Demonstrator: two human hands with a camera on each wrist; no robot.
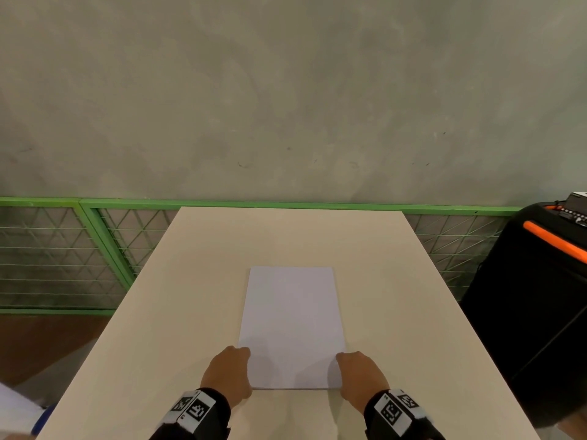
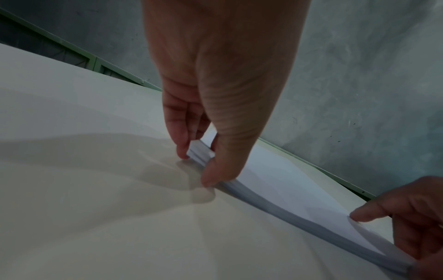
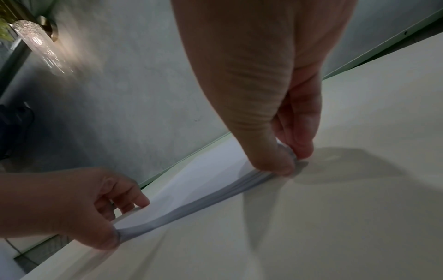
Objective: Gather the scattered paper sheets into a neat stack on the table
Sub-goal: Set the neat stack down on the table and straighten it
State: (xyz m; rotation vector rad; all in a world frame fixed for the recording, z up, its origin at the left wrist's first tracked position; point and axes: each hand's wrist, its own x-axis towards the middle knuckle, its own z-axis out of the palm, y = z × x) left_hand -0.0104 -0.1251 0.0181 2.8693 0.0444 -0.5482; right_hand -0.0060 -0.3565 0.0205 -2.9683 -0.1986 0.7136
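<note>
The neat stack of white paper sheets lies flat in the middle of the beige counter, near edge w/ both hands. Left hand pinches the near left corner, right hand the near right one; each grip is curled on the paper.

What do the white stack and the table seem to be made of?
Stack: thin matte white paper, many fine sheet edges along its side, bending where the hands pinch it. Table: smooth beige top with a faint sheen, perhaps laminate board; the core is hidden.
</note>
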